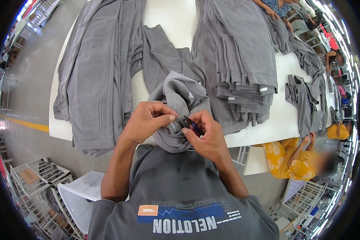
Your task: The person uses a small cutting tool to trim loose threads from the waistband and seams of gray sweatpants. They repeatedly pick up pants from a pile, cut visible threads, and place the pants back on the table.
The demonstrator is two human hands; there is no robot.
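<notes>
A grey garment (pixel 184 94) lies bunched up in front of me at the near edge of the table. My left hand (pixel 146 122) pinches a bit of its cloth between thumb and forefinger. Closed in my right hand (pixel 208 136) is a small pair of thread snips (pixel 195 128), dark with some blue. Its tip touches or nearly touches the pinched spot, close to my left fingertips. Whether a thread lies between the blades is too small to make out.
Grey trousers are stacked on the white table (pixel 164 14), in a left pile (pixel 94 84) and a right pile (pixel 244 52). More grey garments (pixel 306 102) lie farther right, near a person in yellow (pixel 286 160). A white plastic container (pixel 82 184) stands at lower left.
</notes>
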